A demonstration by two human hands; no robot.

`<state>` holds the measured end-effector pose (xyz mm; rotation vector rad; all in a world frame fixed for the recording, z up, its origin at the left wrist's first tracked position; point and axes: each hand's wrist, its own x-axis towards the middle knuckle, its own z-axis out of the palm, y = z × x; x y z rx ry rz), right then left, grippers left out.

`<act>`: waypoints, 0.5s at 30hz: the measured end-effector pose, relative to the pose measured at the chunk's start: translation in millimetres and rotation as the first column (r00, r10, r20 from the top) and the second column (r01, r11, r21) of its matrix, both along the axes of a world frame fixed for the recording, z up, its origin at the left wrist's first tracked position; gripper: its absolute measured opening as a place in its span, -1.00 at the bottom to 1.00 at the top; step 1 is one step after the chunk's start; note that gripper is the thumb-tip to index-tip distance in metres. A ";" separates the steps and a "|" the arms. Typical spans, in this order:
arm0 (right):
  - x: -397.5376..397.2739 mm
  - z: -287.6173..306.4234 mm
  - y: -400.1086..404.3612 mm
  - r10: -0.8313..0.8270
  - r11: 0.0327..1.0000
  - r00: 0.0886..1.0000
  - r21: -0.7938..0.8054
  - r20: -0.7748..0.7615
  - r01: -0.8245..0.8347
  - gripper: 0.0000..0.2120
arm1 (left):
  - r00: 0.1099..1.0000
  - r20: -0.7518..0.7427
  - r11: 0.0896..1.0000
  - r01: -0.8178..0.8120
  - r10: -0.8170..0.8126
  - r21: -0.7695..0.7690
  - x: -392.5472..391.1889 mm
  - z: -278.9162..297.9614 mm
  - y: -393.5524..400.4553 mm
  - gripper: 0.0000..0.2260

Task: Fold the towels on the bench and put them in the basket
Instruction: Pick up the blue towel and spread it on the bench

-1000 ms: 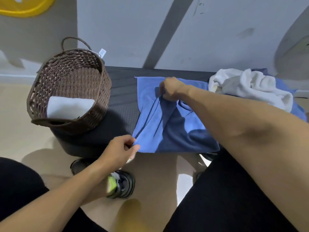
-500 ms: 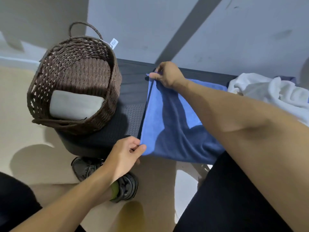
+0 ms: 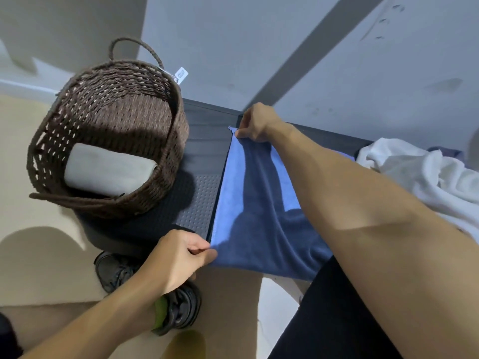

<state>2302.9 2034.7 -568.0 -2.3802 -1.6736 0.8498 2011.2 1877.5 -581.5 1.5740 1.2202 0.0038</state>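
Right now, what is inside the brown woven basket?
Inside the basket, one folded pale grey towel lies against the near wall. The woven bottom shows behind it. Whatever is under that towel is covered and cannot be seen.

Plush matt blue towel (image 3: 259,216), woven wicker basket (image 3: 108,104), dimpled matt bench (image 3: 199,203)

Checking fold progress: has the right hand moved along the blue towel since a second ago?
Yes. The right hand went from mid-towel to the blue towel's far left corner, closer to the basket.
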 end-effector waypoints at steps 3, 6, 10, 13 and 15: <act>-0.9 -3.0 -2.9 0.011 0.999 1.000 0.041 -0.015 -0.010 -0.90 | 0.999 -0.038 0.999 -0.016 0.017 0.043 1.5 4.9 -1.7 -0.83; -3.6 -8.6 -8.0 -0.018 0.994 0.998 0.103 -0.058 0.024 -0.90 | 0.988 -0.140 0.986 -0.041 0.064 0.159 4.9 12.5 -1.3 -0.82; -6.2 -16.5 -12.8 -0.102 0.981 0.988 0.155 -0.116 0.119 -0.88 | 0.958 -0.255 0.967 -0.065 0.129 0.245 7.1 18.9 2.3 -0.76; -9.0 -18.7 -15.1 -0.163 0.966 0.976 0.176 -0.145 0.188 -0.84 | 0.952 -0.292 0.981 -0.032 0.088 0.192 8.0 21.5 7.1 -0.80; -9.8 -19.2 -15.4 -0.177 0.963 0.975 0.182 -0.131 0.199 -0.82 | 0.954 -0.297 0.989 0.002 0.043 0.148 7.2 23.6 10.6 -0.78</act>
